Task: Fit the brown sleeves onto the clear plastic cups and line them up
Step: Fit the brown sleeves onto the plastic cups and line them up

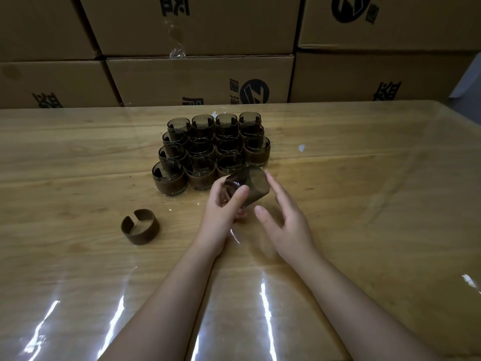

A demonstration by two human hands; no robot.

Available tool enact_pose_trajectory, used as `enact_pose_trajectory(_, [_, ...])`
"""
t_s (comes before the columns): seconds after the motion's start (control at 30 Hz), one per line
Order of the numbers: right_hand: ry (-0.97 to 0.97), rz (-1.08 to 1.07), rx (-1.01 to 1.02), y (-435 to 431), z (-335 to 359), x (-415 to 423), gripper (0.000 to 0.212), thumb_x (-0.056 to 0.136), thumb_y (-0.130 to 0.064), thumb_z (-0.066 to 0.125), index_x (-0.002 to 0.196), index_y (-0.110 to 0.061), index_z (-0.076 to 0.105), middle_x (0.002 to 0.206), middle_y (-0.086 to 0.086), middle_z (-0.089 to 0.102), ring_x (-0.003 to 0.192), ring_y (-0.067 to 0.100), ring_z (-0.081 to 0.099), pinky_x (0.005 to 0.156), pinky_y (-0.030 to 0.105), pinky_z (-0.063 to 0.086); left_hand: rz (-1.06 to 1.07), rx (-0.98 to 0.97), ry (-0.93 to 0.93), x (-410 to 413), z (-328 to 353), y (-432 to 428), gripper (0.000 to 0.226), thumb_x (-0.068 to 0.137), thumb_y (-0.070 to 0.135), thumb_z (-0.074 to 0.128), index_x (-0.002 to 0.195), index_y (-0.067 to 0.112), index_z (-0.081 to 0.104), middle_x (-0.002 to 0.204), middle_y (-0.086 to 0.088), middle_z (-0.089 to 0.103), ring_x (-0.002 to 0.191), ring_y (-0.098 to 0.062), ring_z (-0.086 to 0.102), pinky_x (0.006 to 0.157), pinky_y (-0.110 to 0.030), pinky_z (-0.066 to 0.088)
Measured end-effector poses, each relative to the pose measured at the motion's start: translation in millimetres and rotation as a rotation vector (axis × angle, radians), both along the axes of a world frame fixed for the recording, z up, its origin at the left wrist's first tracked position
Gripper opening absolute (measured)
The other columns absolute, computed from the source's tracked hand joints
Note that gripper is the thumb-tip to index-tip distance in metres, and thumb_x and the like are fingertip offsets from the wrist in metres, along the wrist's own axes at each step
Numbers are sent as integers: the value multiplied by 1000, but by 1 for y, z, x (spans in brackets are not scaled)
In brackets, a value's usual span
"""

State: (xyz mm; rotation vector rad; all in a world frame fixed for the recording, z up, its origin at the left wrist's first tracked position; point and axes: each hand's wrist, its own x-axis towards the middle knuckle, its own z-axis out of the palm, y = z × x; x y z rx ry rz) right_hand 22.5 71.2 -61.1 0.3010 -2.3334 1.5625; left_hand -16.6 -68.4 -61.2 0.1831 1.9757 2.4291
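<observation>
Left hand (221,204) gripping a tilted bare cup (247,186), right hand (283,217) open beside it, loose sleeve (140,229) lying apart, near sleeved cups (208,149).

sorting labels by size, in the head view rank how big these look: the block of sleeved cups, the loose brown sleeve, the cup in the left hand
1. block of sleeved cups, clearly largest.
2 and 3. loose brown sleeve and cup held tilted in the left hand: they look about alike, and fingers hide part of the cup, so no ranking.
</observation>
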Motion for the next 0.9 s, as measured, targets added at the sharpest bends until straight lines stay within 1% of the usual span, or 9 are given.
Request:
enact_pose_trajectory(0.07, [-2,-2,-8,1,1,0,64,88,-42,53,146,-31,29,153,-10,34,140,0,27,116,33,28,-27,-34,13,2,0,1,36,80,31,68,112,17,59,86,9,64,73,-4,61,62,-24,52])
enact_pose_trajectory(0.13, [15,-4,11,0,1,1,65,88,-47,49,147,-33,27,153,-10,32,142,1,24,116,37,28,-39,-43,10,4,2,1,27,82,33,68,102,16,62,76,2,59,61,-6,57,53,-20,49])
enact_pose_trajectory(0.17, [33,-2,24,-1,1,1,65,88,-48,48,147,-34,25,154,-11,31,142,2,23,116,39,28,-36,-41,-8,4,4,1,27,82,35,66,98,14,61,73,-8,54,56,-10,52,49,-19,47])
enact_pose_trajectory(0.23, [55,12,37,-2,1,2,63,89,-48,46,146,-38,22,155,-10,29,143,4,22,116,42,27,-47,-39,-47,4,5,0,46,76,45,64,101,7,59,74,-17,50,54,-20,47,43,-19,43])
enact_pose_trajectory(0.3, [30,29,27,-2,2,3,60,90,-53,43,143,-47,17,156,-11,27,144,3,20,117,42,25,-74,-55,-63,4,5,-1,61,68,56,61,102,5,60,73,-16,50,55,-22,47,41,-19,42])
enact_pose_trajectory(0.4, [-36,45,15,-2,3,1,60,88,-59,39,142,-49,14,156,-13,24,143,0,18,119,39,22,-94,-56,-50,5,4,-2,53,67,60,59,93,14,66,69,-8,57,58,-20,52,46,-22,46])
enact_pose_trajectory(0.57, [-79,51,107,-3,0,-1,74,84,-63,36,149,-32,20,154,-18,22,145,1,13,119,28,17,-67,113,-139,3,5,-2,50,80,54,48,104,14,65,84,-8,72,67,-16,66,53,-25,52])
enact_pose_trajectory(0.77, [-107,54,128,-3,1,0,75,81,-68,36,148,-39,20,147,-27,17,143,-7,6,109,13,10,11,165,-110,4,8,-5,60,85,59,48,116,10,61,84,-8,71,70,-14,67,67,-25,54])
enact_pose_trajectory(0.9, [-60,26,115,-2,3,2,67,83,-64,38,144,-43,21,139,-42,14,139,-15,6,107,3,9,29,122,-92,2,5,-2,41,87,50,56,111,17,59,97,-6,70,81,-20,69,70,-27,55])
